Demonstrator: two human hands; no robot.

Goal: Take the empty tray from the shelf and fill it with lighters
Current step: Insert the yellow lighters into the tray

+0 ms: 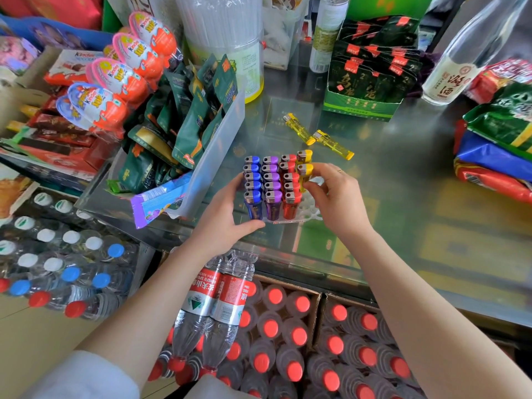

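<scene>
Yellow lighter (305, 175) pinched between right fingers (312, 186) (left hand (223, 217) steadying tray (309, 213)).

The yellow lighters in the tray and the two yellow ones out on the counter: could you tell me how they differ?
The yellow lighters in the tray stand upright in slots; the two loose yellow lighters lie flat on the glass counter. The right hand pinches one in the tray; the loose pair is untouched. All are yellow with metal tops.

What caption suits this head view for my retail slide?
Left hand steadies the lighter tray; right hand seats a yellow lighter.
</scene>
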